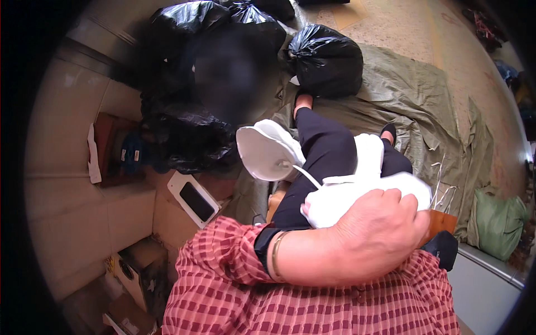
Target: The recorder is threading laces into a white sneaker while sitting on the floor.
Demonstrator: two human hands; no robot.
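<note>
My left arm, in a red checked sleeve with a bangle at the wrist, reaches across my body to the right. My left hand [385, 223] is closed on a bunched white bra [349, 198] above my lap. At its left end, molded cups [268, 153] hang over my thigh, with a thin white strap running back toward the bunch. More white fabric [368, 153] lies between my dark-trousered legs. A pinkish fingertip [305, 207], apparently of my right hand, shows at the bunch's left edge. The rest of that hand is hidden; its dark cuff [441, 249] shows at the right.
Black plastic bags [326, 61] stand ahead and to the left. Beneath my feet spreads a wrinkled olive tarp [410, 84]. At the right are a green bag [498, 223] and loose white cords [441, 184]. A white-framed dark panel [194, 198] and open cardboard boxes [142, 268] are at the left.
</note>
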